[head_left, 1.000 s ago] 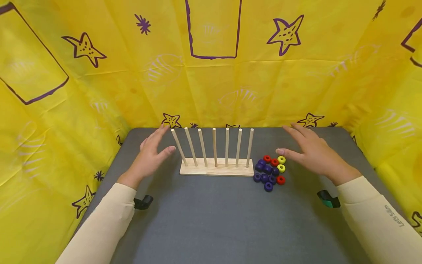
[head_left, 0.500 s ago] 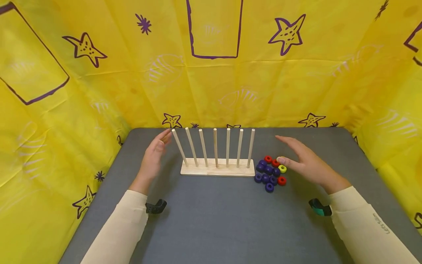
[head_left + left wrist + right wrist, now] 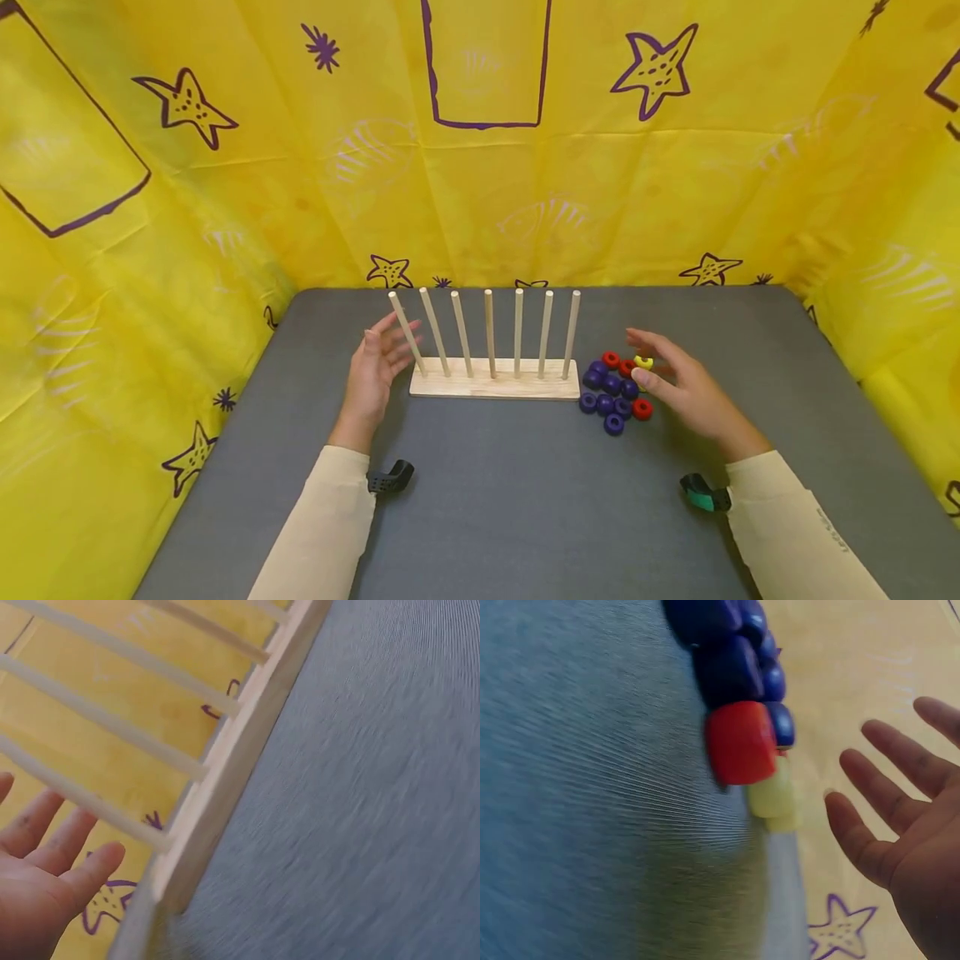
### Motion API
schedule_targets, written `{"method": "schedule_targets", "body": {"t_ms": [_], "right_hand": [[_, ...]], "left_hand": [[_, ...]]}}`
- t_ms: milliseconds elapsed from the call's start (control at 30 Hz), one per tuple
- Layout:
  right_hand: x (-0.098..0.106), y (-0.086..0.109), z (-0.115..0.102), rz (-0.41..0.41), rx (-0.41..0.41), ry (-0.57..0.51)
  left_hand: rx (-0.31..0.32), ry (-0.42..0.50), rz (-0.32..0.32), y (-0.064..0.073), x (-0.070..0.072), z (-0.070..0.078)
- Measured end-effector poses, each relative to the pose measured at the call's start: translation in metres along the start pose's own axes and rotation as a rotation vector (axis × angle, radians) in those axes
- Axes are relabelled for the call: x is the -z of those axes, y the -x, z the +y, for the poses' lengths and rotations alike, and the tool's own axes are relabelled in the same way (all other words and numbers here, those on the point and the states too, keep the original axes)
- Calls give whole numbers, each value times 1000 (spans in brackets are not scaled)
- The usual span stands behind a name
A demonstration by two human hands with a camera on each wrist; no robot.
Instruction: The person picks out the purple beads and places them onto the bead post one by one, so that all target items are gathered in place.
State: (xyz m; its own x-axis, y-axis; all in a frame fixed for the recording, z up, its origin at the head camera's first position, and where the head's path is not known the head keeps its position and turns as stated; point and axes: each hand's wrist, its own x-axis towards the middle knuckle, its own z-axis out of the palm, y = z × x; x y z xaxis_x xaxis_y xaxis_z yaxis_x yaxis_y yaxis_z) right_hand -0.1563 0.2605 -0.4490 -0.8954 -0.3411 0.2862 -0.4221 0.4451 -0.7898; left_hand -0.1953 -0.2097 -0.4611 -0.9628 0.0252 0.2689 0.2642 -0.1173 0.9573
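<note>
A wooden peg stand (image 3: 495, 384) with several upright pegs sits on the grey table. At its left end is my left hand (image 3: 370, 379), fingers spread behind the leftmost peg (image 3: 406, 333); the left wrist view shows the palm holding nothing beside that peg (image 3: 82, 796). Right of the stand lies a loose cluster of beads: several blue beads (image 3: 611, 385), a few red beads (image 3: 642, 408) and yellow beads (image 3: 643, 362). My right hand (image 3: 686, 392) hovers at the cluster's right side, thumb and fingers apart, partly covering a yellow bead. In the right wrist view its fingers are spread near the red bead (image 3: 741, 742).
Yellow cloth (image 3: 480, 208) printed with starfish and fish hangs behind and along both sides of the grey table (image 3: 495, 517). A dark camera mount (image 3: 392, 477) juts from the left wrist, another mount (image 3: 705, 493) with green from the right.
My left hand has moved right and nearer, turning its palm toward the stand's left end. The right hand has come left and down to the beads. Stand and beads keep their places.
</note>
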Motion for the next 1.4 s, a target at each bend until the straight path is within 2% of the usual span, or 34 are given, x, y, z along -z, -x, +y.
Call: {"method": "schedule_targets", "body": {"t_ms": [167, 433, 633, 767, 900, 1100, 1400], "right_hand": [[-11, 7, 12, 68, -42, -30], [-22, 13, 27, 141, -119, 10], [-31, 17, 39, 166, -72, 45], [-33, 16, 41, 173, -41, 100], [-34, 13, 42, 165, -47, 182], [-35, 11, 42, 155, -61, 256], [-36, 10, 40, 130, -77, 284]], "left_hand": [[13, 45, 14, 4, -8, -14], [16, 32, 5, 8, -14, -32], [70, -21, 48, 9, -13, -41], [115, -122, 81, 6, -14, -44], [117, -188, 97, 5, -14, -46], [106, -198, 97, 4, -15, -45], [98, -192, 104, 5, -15, -46]]}}
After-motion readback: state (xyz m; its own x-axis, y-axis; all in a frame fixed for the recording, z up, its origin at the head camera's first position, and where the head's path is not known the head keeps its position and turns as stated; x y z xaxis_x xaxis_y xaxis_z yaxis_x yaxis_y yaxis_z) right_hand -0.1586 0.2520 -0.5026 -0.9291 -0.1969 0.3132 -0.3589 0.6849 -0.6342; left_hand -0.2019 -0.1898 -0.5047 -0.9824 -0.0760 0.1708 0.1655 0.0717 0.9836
